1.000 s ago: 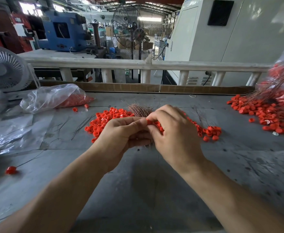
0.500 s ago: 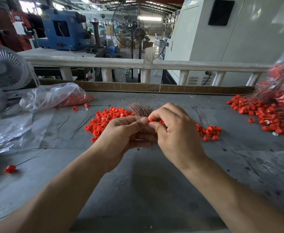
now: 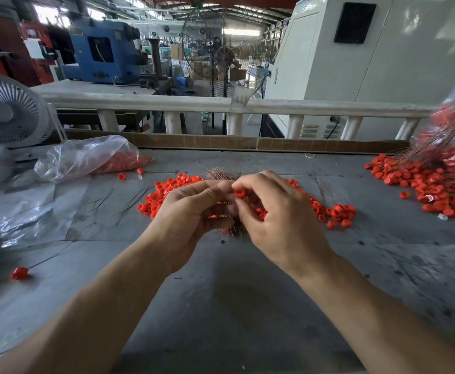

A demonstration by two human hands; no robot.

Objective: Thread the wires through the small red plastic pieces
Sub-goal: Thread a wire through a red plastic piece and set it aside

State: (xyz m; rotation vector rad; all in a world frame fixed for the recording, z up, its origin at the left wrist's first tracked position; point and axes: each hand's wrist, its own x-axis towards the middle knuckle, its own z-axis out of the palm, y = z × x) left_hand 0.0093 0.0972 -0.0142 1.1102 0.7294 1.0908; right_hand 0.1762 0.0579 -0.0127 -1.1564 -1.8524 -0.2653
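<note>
My right hand (image 3: pixel 277 220) pinches a small red plastic piece (image 3: pixel 239 193) between thumb and forefinger, above the middle of the grey table. My left hand (image 3: pixel 191 214) meets it from the left, its thumb tip touching the piece and its curled fingers around a bundle of thin copper wires (image 3: pixel 221 176) that sticks out beyond and below the hands. A heap of loose red pieces (image 3: pixel 164 194) lies on the table behind both hands and spreads to the right (image 3: pixel 336 213).
A second heap of red pieces with wires (image 3: pixel 431 182) lies at the right by a plastic bag. Another plastic bag of red pieces (image 3: pixel 86 157) and a white fan (image 3: pixel 7 112) are at the left. One threaded red piece (image 3: pixel 20 273) lies near left.
My right hand has lifted its forefinger and turned, so the red piece now shows between its fingertips. My left hand has stayed close against it.
</note>
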